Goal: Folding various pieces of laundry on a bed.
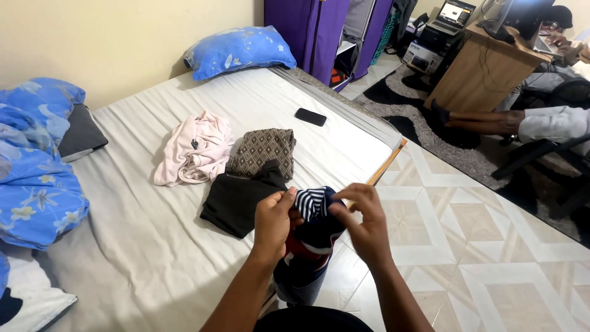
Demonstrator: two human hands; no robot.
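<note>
My left hand (273,222) and my right hand (364,220) both grip a navy garment with white stripes and a red patch (312,232), held up over the near edge of the bed. The cloth hangs bunched between them and down toward the floor. On the pale sheet (153,246) just beyond my hands lie a black folded garment (236,200), a brown patterned garment (263,150) and a crumpled pink garment (193,150).
A black phone (310,117) lies on the bed's far side. A blue pillow (238,50) and blue floral bedding (34,166) sit at the head and left. Tiled floor (479,233) lies right. A seated person's legs (522,123), a wooden desk (485,67) and a purple wardrobe (313,31) stand beyond.
</note>
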